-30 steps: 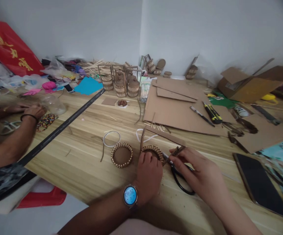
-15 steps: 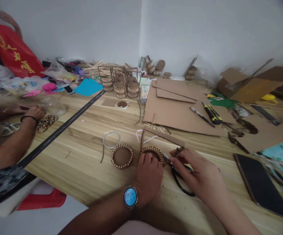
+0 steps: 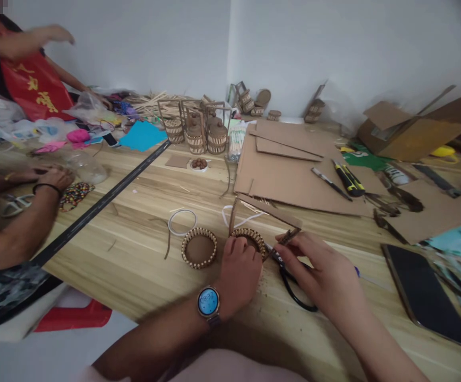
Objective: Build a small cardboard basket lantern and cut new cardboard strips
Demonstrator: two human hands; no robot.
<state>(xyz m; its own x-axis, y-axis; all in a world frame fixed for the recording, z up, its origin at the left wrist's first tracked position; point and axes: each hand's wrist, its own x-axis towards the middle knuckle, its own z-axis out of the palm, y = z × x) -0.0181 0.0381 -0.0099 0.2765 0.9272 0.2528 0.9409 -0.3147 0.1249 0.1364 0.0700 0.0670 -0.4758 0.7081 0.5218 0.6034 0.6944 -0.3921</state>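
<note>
A small basket [image 3: 251,234] is being steadied on the wooden table [image 3: 135,241], its near rim covered by the left hand [image 3: 241,276], which is curled closed over it; exactly where the fingertips press is hidden. Around the basket a brown cardboard handle frame [image 3: 269,209] is held up, one leg at the left side, the other slanting down to the right side. That right leg is pinched between thumb and fingers of the right hand [image 3: 320,270]. The step in hand, it is judged, is the fitting of this leg against the basket wall; whether either leg is already fixed cannot be told. For the next move, the basket would need to be kept still and the leg pressed flush and upright, without the frame being twisted.

Just under the right hand, scissors [image 3: 298,305] are seen lying. Beside the basket, to the left, a second, handleless basket [image 3: 199,249] is set down, with a white ring [image 3: 169,224] behind it. Farther back, finished-looking baskets with handles [image 3: 196,139] are grouped, and cardboard sheets [image 3: 290,183] are spread to their right. At far left, a co-worker's hand [image 3: 57,178] is placed near coloured beads [image 3: 76,196].
</note>
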